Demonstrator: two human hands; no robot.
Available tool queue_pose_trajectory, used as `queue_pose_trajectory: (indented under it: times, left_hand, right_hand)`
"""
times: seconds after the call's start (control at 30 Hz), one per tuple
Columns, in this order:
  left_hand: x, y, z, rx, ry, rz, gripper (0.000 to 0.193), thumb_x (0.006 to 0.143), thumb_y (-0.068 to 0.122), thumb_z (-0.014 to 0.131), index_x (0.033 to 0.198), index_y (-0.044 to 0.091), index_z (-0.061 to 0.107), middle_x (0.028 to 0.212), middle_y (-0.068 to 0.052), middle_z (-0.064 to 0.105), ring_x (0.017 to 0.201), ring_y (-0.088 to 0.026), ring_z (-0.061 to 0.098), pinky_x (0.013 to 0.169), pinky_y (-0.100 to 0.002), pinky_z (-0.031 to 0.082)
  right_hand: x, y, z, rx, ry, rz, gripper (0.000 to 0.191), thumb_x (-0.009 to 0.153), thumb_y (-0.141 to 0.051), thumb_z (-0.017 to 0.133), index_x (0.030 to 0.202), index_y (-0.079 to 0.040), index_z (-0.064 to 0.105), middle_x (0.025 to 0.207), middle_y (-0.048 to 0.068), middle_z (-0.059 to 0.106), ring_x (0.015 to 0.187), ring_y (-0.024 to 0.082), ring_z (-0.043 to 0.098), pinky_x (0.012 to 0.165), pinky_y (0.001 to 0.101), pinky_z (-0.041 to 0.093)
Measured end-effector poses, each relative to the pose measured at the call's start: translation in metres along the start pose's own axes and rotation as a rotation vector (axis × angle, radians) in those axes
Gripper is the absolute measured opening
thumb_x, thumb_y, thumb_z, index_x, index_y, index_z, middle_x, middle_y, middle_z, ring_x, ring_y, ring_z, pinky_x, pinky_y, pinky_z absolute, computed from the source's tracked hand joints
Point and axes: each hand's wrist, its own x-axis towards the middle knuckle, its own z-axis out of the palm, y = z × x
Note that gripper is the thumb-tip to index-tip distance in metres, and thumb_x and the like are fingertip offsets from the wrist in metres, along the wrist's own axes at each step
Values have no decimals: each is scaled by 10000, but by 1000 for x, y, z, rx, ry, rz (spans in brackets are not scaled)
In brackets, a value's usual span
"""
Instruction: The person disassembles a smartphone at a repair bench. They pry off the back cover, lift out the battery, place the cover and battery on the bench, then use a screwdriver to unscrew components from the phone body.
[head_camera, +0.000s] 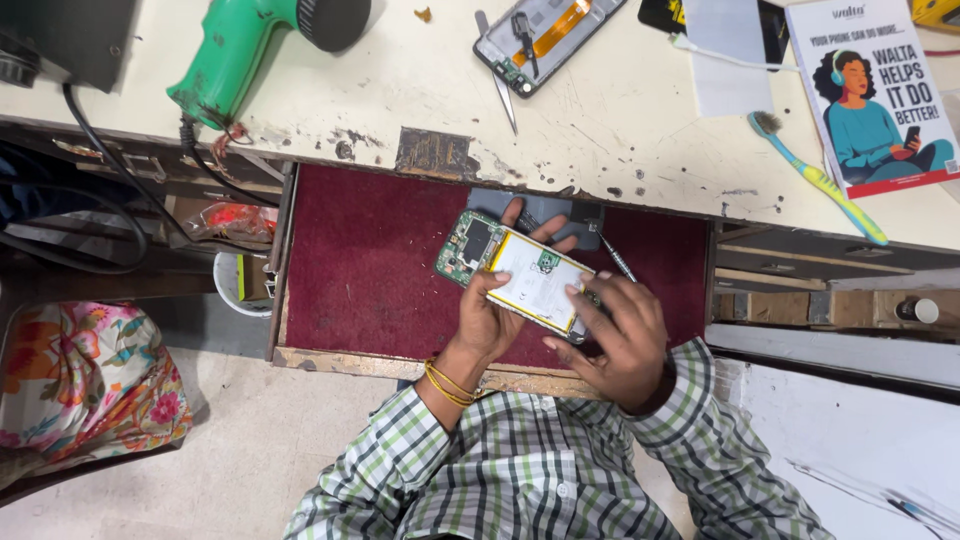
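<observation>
**Desk:** What is the step in hand?

**Photographer:** An opened smartphone (520, 275), back off, with its white battery (537, 282) and green circuit board (468, 245) exposed. It is held above a maroon-lined drawer (370, 260). The left hand (485, 320) grips the phone's near edge, thumb on the battery. The right hand (625, 335) clasps the phone's other end, fingers curled on it, with a thin screwdriver (617, 258) sticking out beyond them. Both hands are closed on the phone, close together. It reads as internal work around the battery, mid-disassembly or mid-refit; I cannot tell which.

**Desk:** And what does the next move call for?

**Photographer:** In my judgement, a steady left-hand hold and a light, exact tool tip, kept off the battery pouch.

**Desk:** Packages, labels, signs?

**Photographer:** Just beyond the phone lies a dark back cover (545, 208). Left of the phone, under the workbench (620, 110), are a crumpled orange-red packet (235, 218) and a white tub (232, 285) with a yellow-green label. Farther beyond it, on the bench, a second phone frame (545, 35) shows an orange ribbon. Far right of the phone is an upright white leaflet (875, 95) with a figure in teal and a red band, beside a blank white sheet (730, 50) and a blue-yellow toothbrush (815, 180). A green heat gun (235, 50) lies far left.
</observation>
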Motion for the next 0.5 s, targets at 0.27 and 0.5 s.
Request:
queue_pose_trajectory:
  times: [0.27,0.5]
  left_hand:
    - [1,1,-1,77,5,-27,941,811,278,550,1666,79,210,1586,-285,423,1435,-419,482,1221,-537,404]
    - [-21,19,-28,245,134,60,728,913,112,582,1570,-74,330,1574,-218,491,1407,-296,573,1187,-447,473]
  right_hand:
    - [-6,-11,-1,205,-73,273,871,711,-332,911,1410,45,552,1440,270,568,1303,419,592,1059,508,510]
    - [-13,-11,0,218,-1,258,884,719,-307,940,1428,37,539,1428,234,591,1286,389,642,1069,461,552]
